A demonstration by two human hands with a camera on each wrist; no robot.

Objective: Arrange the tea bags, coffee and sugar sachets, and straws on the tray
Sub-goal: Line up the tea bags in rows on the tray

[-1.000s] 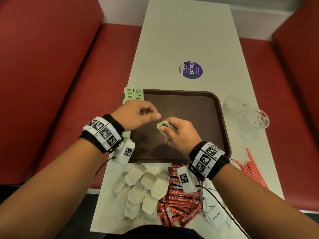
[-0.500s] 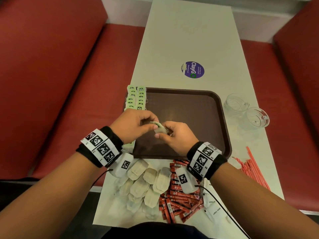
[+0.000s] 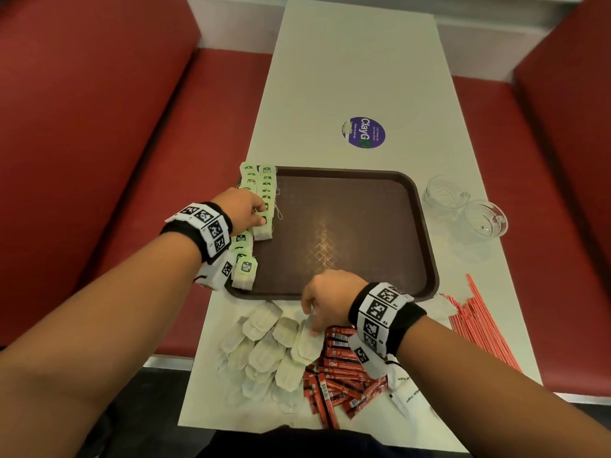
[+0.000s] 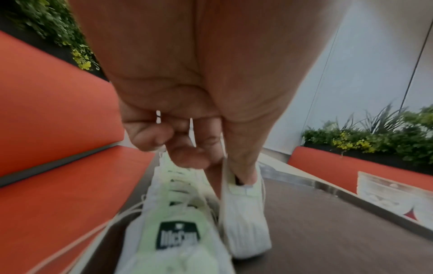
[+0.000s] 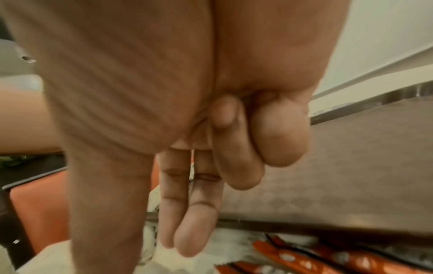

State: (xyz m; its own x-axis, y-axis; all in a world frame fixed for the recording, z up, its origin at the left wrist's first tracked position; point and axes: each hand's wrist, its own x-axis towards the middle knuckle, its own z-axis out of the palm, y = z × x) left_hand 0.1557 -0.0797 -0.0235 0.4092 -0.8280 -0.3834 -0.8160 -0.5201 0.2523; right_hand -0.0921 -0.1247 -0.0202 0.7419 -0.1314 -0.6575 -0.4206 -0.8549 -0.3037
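A brown tray [image 3: 363, 193] lies mid-table with two rows of green-tagged tea bags [image 3: 251, 180] along its left side. My left hand [image 3: 263, 214] pinches a tea bag [image 3: 263, 230] by its tag at the near end of the inner row; the left wrist view shows thumb and finger of this hand [image 4: 234, 178] on that tea bag [image 4: 244, 218]. My right hand [image 3: 312, 320] reaches down to the loose pile of tea bags [image 3: 267, 352] in front of the tray. Its two fingers [image 5: 187, 231] point straight down and hold nothing.
Red coffee sachets [image 3: 337, 375] lie right of the loose pile, with white sugar sachets [image 3: 410, 396] beside them. Red striped straws [image 3: 479, 325] spread at the right edge. Two glass cups [image 3: 463, 209] stand right of the tray. Red benches flank the table.
Both hands held one tea bag over the tray. The left hand has carried it to the inner row at the left; the right hand let go and dropped back to the loose pile.
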